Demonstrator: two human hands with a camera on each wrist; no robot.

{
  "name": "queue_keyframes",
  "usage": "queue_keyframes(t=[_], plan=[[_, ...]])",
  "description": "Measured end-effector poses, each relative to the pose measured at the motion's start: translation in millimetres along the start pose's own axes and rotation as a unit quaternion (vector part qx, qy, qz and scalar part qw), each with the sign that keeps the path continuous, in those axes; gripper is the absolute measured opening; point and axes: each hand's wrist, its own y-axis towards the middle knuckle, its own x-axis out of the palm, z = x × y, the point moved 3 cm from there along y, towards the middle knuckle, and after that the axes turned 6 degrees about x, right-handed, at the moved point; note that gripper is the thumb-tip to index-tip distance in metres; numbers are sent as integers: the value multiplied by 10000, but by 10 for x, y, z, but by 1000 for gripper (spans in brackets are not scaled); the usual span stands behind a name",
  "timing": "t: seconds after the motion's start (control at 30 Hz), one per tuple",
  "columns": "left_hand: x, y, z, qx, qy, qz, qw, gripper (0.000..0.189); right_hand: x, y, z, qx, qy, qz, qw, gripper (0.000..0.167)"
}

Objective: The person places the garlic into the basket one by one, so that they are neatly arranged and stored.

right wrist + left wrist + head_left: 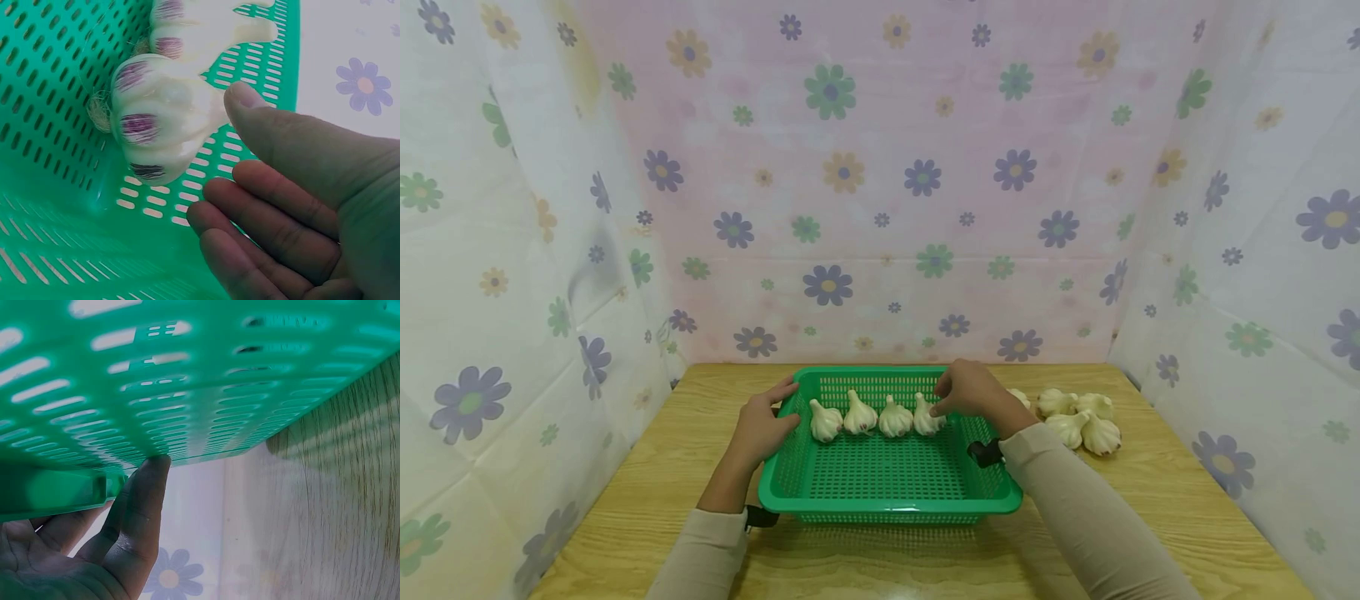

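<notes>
Garlic bulb [927, 423], rightmost of four along the far side of the basket [887, 505]: you'd do well to ease your thumb straight up, so the neighbouring bulb [896, 417] isn't nudged. Your right hand [973, 390] is loosely spread, thumb at the bulb's neck, bulb just beside it towards the basket's left; your left hand [760, 425] grips the basket's left rim.

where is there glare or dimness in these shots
Head: bright glint on the green basket's near rim; left wrist: light glaring through basket slots, left hand dim; right wrist: soft highlights on the nearest garlic bulb.
</notes>
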Motion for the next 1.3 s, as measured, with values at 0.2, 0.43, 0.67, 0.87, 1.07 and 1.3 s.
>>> queue_keyframes(t=[0.2,0.43,0.67,0.87,1.07,1.3], plan=[[7,4,-8,-40,-56,2,10000,62,5,4,8,-4,174,-27,9998,41],[3,8,-17,-37,-55,-2,10000,62,-17,-3,7,-176,438,-118,9988,44],[13,10,-29,10,-73,-38,10000,63,-66,-39,18,-303,794,-84,9963,46],[14,13,-33,39,-76,-26,10000,63,-141,-105,-8,-360,1118,-57,9931,49],[15,24,-44,53,-86,-16,9999,63,-218,-163,24,-681,1356,-56,9884,52],[14,32,-51,60,-97,16,9999,63,-309,-210,83,-855,1688,-106,9819,53]])
